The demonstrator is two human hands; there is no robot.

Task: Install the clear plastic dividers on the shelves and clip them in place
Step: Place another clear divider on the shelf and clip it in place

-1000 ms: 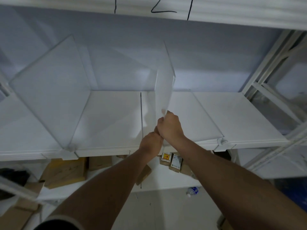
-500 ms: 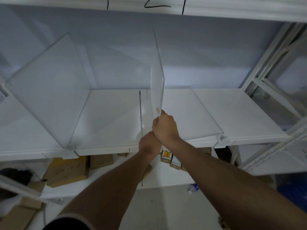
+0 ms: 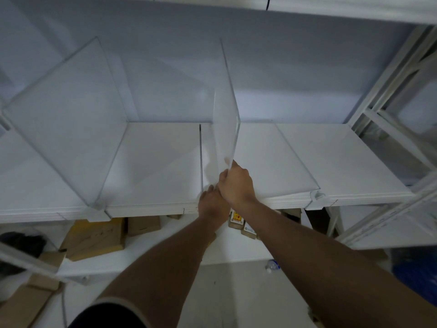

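A clear plastic divider (image 3: 225,110) stands upright on the white shelf (image 3: 331,162), near its middle. My right hand (image 3: 236,183) is closed on the divider's lower front edge. My left hand (image 3: 210,204) sits just below and left of it at the shelf's front lip, fingers curled and partly hidden; what it holds cannot be seen. A second clear divider (image 3: 71,114) stands on the left, seated in a clear clip (image 3: 97,213) at the shelf front. Another clip (image 3: 315,196) sits on the front edge to the right.
A dark seam (image 3: 200,157) runs front to back in the shelf beside the held divider. An upper shelf (image 3: 307,8) hangs overhead. White metal uprights (image 3: 387,95) rise at the right. Cardboard boxes (image 3: 94,235) lie on the lower shelf.
The held divider has shifted slightly left and stands more upright. Both hands stay together at the shelf's front edge, moving a little with it.
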